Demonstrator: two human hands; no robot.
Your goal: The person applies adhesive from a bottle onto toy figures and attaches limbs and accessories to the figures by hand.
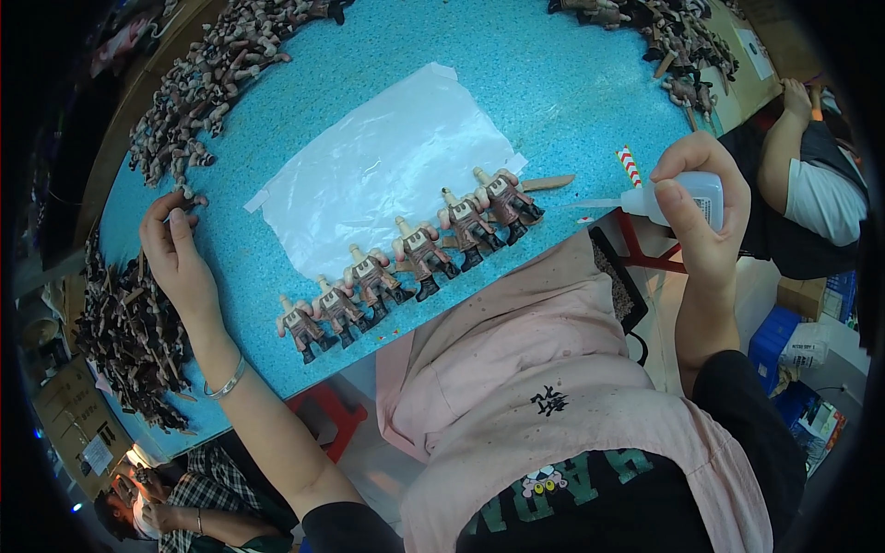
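My right hand (702, 207) is wrapped round a small translucent squeeze bottle of glue (708, 198), its thin nozzle pointing left over the table's near edge. At the left, my left hand (177, 247) has its fingers curled, the tips at a small figure part (193, 196) at the lower end of a heap of pale and brown parts (198, 92). Between my hands, several headless toy figures (419, 253) lie in a slanting row, with brown clothes and black boots. Some rest partly on a white plastic sheet (378, 152) stuck to the blue table (553, 101).
Dark figure parts (134, 332) are heaped at the left edge, and more figures (664, 37) lie at the far right. A brown stick-like piece (548, 182) and a red-and-white striped strip (629, 166) lie near the bottle. Other people sit at both sides.
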